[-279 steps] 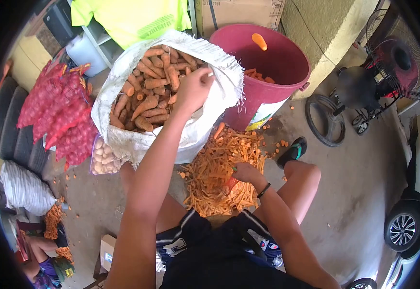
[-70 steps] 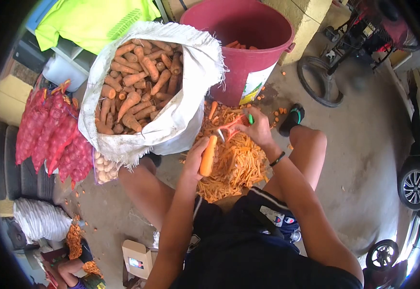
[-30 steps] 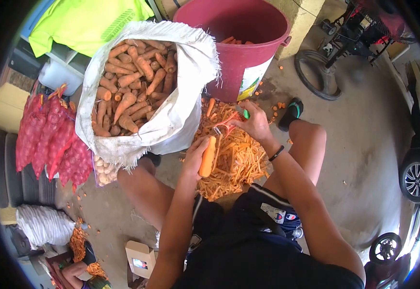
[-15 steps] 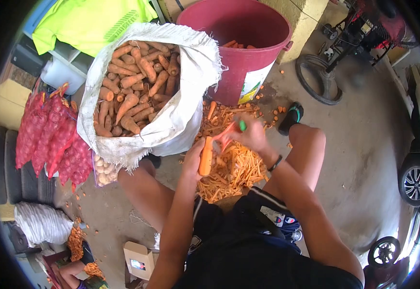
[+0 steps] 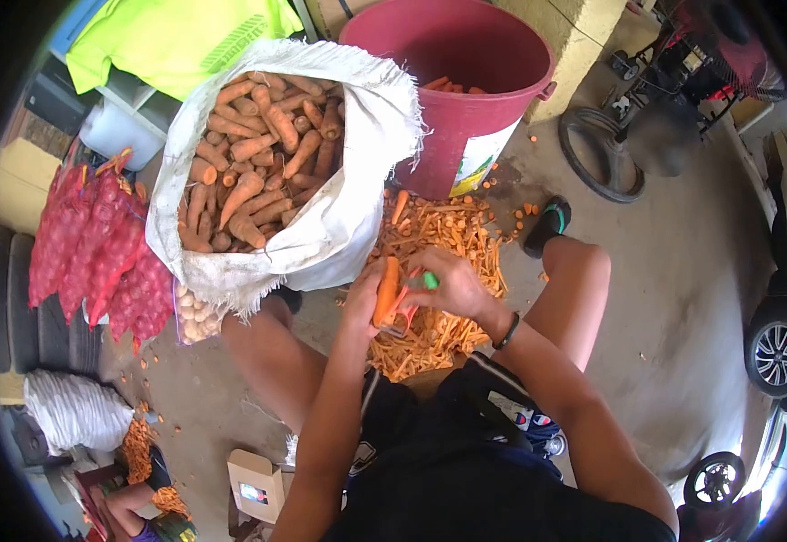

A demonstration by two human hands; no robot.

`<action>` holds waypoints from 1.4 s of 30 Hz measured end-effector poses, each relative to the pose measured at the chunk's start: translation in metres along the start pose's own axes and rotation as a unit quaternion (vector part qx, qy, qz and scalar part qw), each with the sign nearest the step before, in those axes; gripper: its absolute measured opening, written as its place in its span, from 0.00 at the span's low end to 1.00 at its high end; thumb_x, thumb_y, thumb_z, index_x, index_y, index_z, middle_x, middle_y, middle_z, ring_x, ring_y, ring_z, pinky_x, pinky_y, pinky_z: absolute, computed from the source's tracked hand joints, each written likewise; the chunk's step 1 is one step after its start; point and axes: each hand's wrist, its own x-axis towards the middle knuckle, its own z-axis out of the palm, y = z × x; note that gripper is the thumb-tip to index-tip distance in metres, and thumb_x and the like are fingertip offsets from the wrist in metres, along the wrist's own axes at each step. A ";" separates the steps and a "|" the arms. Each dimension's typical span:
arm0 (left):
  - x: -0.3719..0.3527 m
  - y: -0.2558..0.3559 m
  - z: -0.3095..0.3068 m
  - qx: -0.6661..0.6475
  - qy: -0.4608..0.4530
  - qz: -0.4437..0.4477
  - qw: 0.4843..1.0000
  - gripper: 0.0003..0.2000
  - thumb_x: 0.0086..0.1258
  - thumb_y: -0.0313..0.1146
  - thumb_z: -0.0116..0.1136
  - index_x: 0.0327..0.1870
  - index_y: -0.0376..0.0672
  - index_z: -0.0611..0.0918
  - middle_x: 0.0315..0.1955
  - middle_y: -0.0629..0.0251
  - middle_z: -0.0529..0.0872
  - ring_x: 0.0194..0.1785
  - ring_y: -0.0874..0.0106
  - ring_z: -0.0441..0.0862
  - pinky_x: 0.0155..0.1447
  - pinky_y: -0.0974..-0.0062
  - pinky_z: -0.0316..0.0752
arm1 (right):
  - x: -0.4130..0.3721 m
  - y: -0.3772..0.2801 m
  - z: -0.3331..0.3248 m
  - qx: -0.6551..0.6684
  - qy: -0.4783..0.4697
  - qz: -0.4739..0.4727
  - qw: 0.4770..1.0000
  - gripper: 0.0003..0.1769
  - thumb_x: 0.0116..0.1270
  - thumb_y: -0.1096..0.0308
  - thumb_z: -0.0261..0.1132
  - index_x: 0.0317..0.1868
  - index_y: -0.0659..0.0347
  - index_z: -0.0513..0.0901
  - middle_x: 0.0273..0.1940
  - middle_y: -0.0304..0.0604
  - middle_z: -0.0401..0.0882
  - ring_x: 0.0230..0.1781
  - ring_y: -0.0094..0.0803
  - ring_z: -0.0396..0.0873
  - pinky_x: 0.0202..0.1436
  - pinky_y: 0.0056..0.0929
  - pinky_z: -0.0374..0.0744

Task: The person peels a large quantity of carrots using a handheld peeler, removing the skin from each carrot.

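My left hand (image 5: 363,305) is wrapped round a carrot (image 5: 388,287) that stands nearly upright, its orange side facing right. In my right hand (image 5: 452,287) is a peeler (image 5: 430,280) with red and green parts. Its head lies against the lower right side of the carrot, partly hidden by my fingers. Below both hands, between my legs, spreads a heap of carrot peelings (image 5: 443,330). Just beyond my left hand stands a white woven sack (image 5: 348,212) full of unpeeled carrots (image 5: 262,144).
A maroon bin (image 5: 448,117) with carrots inside stands behind the peelings. Red net bags (image 5: 95,244) and tires (image 5: 0,298) are at left. A cardboard box (image 5: 256,488) lies near my left elbow. At lower left, another person's leg (image 5: 122,510) shows. A wheel (image 5: 599,154) lies upper right.
My right hand has moved down and left, bringing the peeler from the carrot's upper end to its lower side. The carrot has turned slightly in my left hand.
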 end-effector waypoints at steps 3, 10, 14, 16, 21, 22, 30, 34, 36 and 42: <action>-0.003 -0.005 -0.022 0.082 -0.053 -0.013 0.995 0.15 0.82 0.40 0.53 0.58 0.40 0.80 0.39 0.65 0.85 0.35 0.73 0.84 0.36 0.72 0.82 | -0.001 0.012 0.003 -0.027 0.011 0.003 1.000 0.29 0.48 0.55 0.85 0.46 0.61 0.82 0.36 0.47 0.83 0.34 0.43 0.84 0.39 0.38 0.83; -0.001 0.000 -0.006 0.035 -0.047 -0.006 0.998 0.15 0.82 0.40 0.55 0.55 0.36 0.81 0.37 0.64 0.85 0.36 0.75 0.84 0.38 0.73 0.83 | 0.008 0.015 -0.012 -0.017 0.055 0.043 0.997 0.30 0.48 0.54 0.85 0.44 0.62 0.82 0.36 0.45 0.82 0.32 0.40 0.84 0.36 0.35 0.83; 0.000 -0.001 -0.010 0.076 -0.059 -0.018 0.995 0.16 0.81 0.41 0.55 0.55 0.35 0.81 0.37 0.65 0.85 0.37 0.75 0.84 0.38 0.74 0.82 | 0.002 -0.001 -0.004 -0.017 -0.020 -0.020 0.999 0.30 0.49 0.54 0.85 0.45 0.62 0.82 0.37 0.46 0.82 0.34 0.40 0.84 0.37 0.35 0.83; -0.011 0.001 -0.015 0.128 -0.038 -0.036 0.990 0.16 0.82 0.42 0.53 0.57 0.37 0.79 0.38 0.64 0.85 0.35 0.74 0.84 0.38 0.74 0.82 | 0.001 0.020 -0.008 -0.068 0.009 0.028 0.997 0.29 0.49 0.55 0.85 0.45 0.62 0.82 0.37 0.46 0.83 0.35 0.40 0.84 0.38 0.35 0.83; -0.005 0.003 -0.013 0.099 -0.077 -0.025 0.992 0.16 0.83 0.43 0.51 0.57 0.40 0.79 0.36 0.66 0.83 0.36 0.74 0.83 0.36 0.75 0.81 | 0.014 0.038 -0.027 -0.021 0.069 0.146 0.987 0.27 0.50 0.56 0.85 0.44 0.59 0.83 0.37 0.44 0.83 0.37 0.40 0.84 0.40 0.36 0.83; -0.004 0.005 -0.011 0.065 -0.105 -0.023 0.992 0.16 0.83 0.43 0.51 0.57 0.40 0.79 0.35 0.66 0.83 0.36 0.75 0.83 0.36 0.75 0.80 | 0.013 0.027 -0.022 -0.003 0.052 0.088 0.995 0.27 0.50 0.55 0.85 0.43 0.59 0.83 0.36 0.44 0.82 0.35 0.40 0.84 0.38 0.36 0.83; -0.011 -0.001 -0.006 0.152 -0.047 -0.025 0.987 0.16 0.82 0.43 0.54 0.60 0.42 0.79 0.32 0.68 0.80 0.32 0.74 0.81 0.36 0.74 0.80 | 0.010 0.044 -0.024 -0.094 0.043 0.114 0.988 0.29 0.52 0.55 0.83 0.49 0.61 0.82 0.40 0.48 0.83 0.40 0.47 0.84 0.44 0.41 0.82; -0.004 -0.001 -0.005 0.258 -0.049 0.026 0.965 0.18 0.79 0.40 0.59 0.64 0.41 0.78 0.37 0.66 0.84 0.37 0.73 0.84 0.38 0.73 0.82 | 0.008 0.067 -0.022 -0.145 0.093 0.198 0.965 0.31 0.56 0.52 0.80 0.53 0.63 0.81 0.39 0.52 0.83 0.40 0.53 0.82 0.44 0.46 0.79; 0.003 -0.006 -0.012 0.339 -0.045 0.091 0.935 0.20 0.78 0.37 0.61 0.67 0.41 0.77 0.41 0.63 0.85 0.41 0.72 0.85 0.41 0.71 0.83 | 0.000 0.071 -0.013 -0.142 0.088 0.252 0.953 0.31 0.59 0.51 0.79 0.54 0.64 0.80 0.37 0.53 0.83 0.40 0.53 0.82 0.43 0.48 0.78; -0.028 0.049 -0.029 0.133 -0.152 0.057 0.978 0.28 0.72 0.30 0.67 0.72 0.38 0.72 0.51 0.57 0.86 0.49 0.67 0.87 0.54 0.66 0.86 | -0.015 0.079 -0.011 -0.087 0.007 0.286 0.954 0.20 0.68 0.60 0.71 0.56 0.61 0.81 0.42 0.58 0.85 0.44 0.56 0.84 0.47 0.47 0.80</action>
